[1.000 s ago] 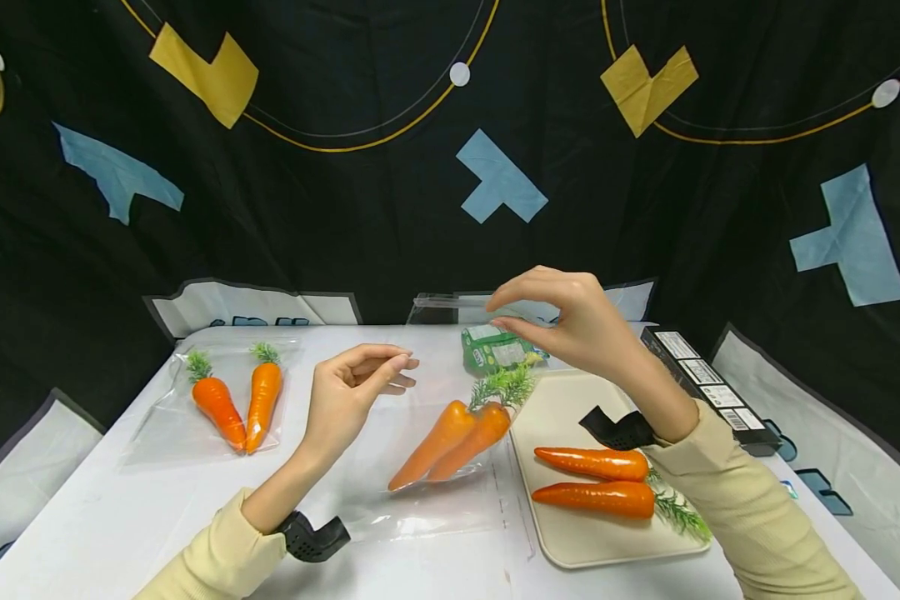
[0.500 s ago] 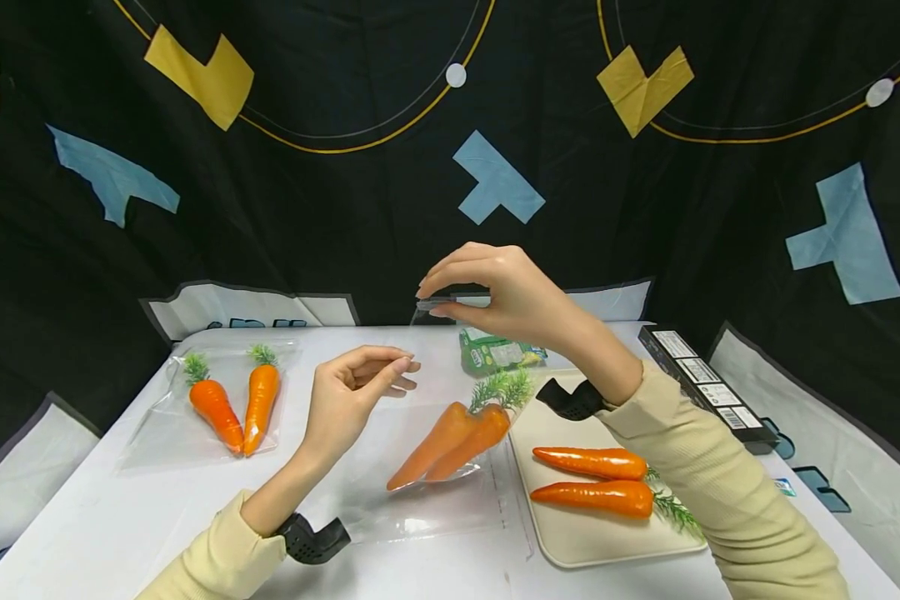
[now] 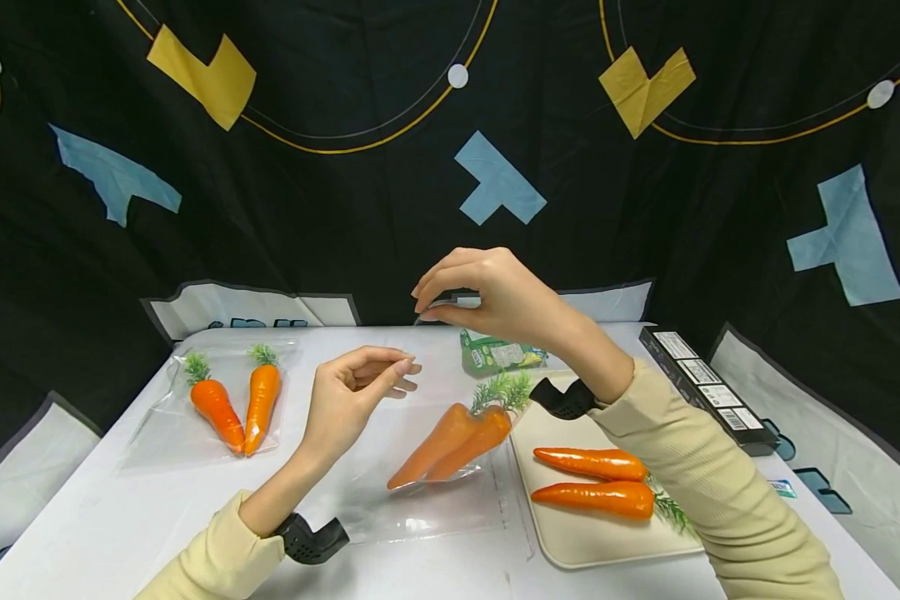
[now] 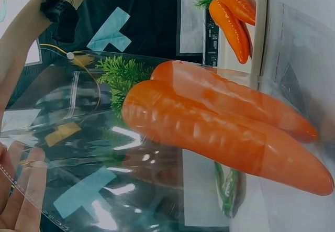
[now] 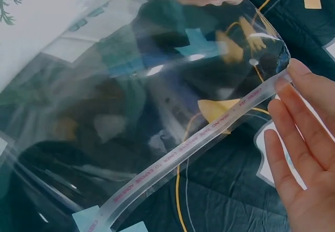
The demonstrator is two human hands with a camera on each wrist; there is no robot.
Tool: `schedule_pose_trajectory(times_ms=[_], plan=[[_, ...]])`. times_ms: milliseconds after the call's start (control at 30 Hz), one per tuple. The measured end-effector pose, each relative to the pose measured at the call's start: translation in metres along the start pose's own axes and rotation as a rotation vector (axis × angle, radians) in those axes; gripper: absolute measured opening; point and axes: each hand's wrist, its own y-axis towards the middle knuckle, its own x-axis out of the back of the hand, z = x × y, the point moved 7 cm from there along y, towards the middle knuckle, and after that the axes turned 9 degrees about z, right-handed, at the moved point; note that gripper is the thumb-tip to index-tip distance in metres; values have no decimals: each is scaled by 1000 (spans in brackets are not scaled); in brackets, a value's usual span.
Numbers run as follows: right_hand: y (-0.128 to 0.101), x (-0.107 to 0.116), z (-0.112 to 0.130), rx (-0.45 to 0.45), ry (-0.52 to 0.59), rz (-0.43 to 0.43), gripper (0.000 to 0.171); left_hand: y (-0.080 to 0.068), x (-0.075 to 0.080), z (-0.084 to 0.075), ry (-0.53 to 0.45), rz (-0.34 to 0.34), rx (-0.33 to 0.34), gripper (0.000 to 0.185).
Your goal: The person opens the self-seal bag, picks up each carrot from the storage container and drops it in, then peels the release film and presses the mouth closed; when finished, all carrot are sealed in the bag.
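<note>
Lying by the table's (image 3: 120,533) left edge, a sealed bag (image 3: 195,417) with two carrots looks just as it did a second ago. Next comes the left hand (image 3: 348,400), raised above the middle of the table and unmoved since, thumb and fingers pinching one side of the clear bag (image 3: 427,492). That bag hangs down to the tabletop with two carrots (image 3: 450,442) inside. Higher up, the right hand (image 3: 487,292) pinches the bag's top strip; a second ago it gripped the strip's right end, and it has since slid left along it. At the right edge a beige tray (image 3: 570,550) carries two loose carrots (image 3: 596,479), with a black box (image 3: 708,383) behind.

Only the left wrist view shows the ribbed skins of the bagged carrots (image 4: 225,132) close up. Only the right wrist view shows red print along the strip (image 5: 209,137) beside the right fingers (image 5: 306,132).
</note>
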Motion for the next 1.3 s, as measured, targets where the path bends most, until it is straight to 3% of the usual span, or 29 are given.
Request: schedule_pose_trajectory(times_ms=[500,1300], plan=[[-17,13,-11,-45,144,-95,19,0,1,2,-17,5,23,17],[-4,1,-6,-10,58,-49,11,0,0,-1,-14,0,9,12]])
